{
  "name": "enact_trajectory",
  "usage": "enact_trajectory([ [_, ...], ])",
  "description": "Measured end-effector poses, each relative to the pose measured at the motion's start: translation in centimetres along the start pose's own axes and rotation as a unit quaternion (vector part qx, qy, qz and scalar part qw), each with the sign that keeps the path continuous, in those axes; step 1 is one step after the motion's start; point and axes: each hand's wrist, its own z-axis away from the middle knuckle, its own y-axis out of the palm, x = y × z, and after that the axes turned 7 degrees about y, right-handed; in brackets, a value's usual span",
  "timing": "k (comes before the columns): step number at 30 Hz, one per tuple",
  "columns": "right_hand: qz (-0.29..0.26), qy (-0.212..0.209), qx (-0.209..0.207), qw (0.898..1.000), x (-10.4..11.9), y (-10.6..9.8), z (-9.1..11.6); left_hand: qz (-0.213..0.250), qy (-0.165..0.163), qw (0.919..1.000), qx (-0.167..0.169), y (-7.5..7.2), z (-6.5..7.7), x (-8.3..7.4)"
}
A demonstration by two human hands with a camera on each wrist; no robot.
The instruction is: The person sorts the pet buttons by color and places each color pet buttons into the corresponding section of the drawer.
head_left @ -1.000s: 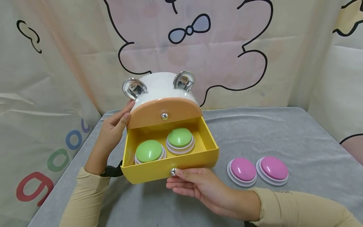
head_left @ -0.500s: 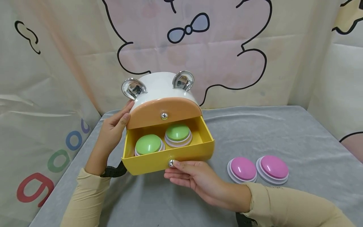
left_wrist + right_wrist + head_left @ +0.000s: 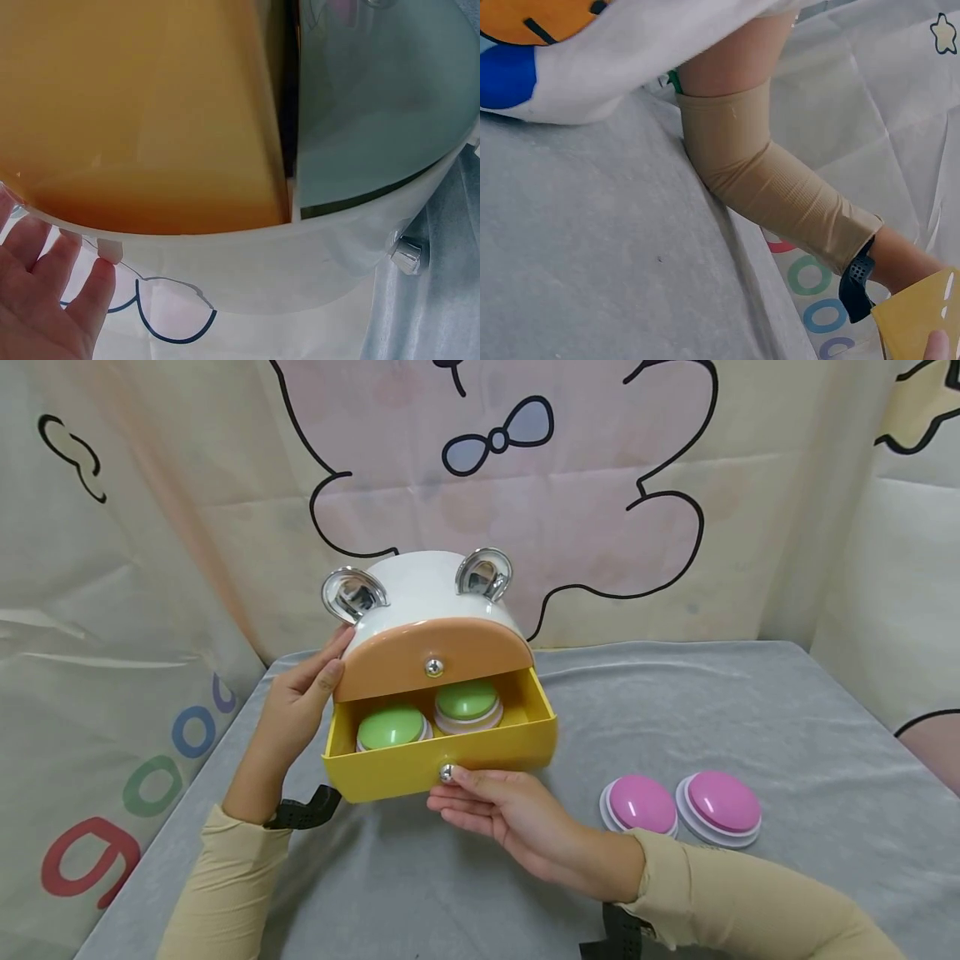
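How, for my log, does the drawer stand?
Left grip touches white cabinet; right grip pinches silver knob. Yellow drawer partly open, two green-domed buttons inside. Pink-domed buttons off right, not blocking.

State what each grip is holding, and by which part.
Right grip: the yellow drawer, by its silver knob. Left grip: the white-topped box, by its left side, beside the orange front.

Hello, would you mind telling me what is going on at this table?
A person holds the side of a white box with silver ears in the left hand, while the right hand pinches the silver knob of its yellow drawer. The drawer stands partly open, with two green-domed buttons inside. Two pink-domed buttons lie on the grey cloth to the right.
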Motion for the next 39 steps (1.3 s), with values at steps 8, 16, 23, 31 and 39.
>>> enact_trajectory([
  [8, -0.008, -0.003, -0.011, 1.0, 0.2, -0.1, -1.0, -0.007, 0.002, 1.0, -0.001, 0.0, 0.0, -0.1],
  [16, 0.006, -0.02, -0.009, 1.0, 0.1, -0.7, -2.0, -0.017, -0.007, 0.9998, 0.004, 0.0, 0.1, -0.2],
  [23, 0.028, -0.041, -0.012, 0.999, 0.2, -1.1, -2.9, -0.003, 0.001, 1.0, 0.0, 0.0, 0.2, -0.2],
  [31, 0.033, -0.054, -0.008, 0.998, 0.3, -1.4, -3.6, 0.001, 0.005, 1.0, -0.003, 0.0, 0.1, -0.1],
  [39, 0.036, -0.064, -0.004, 0.997, 0.5, -1.5, -4.0, -0.005, -0.006, 1.0, -0.001, 0.0, 0.1, -0.1],
])
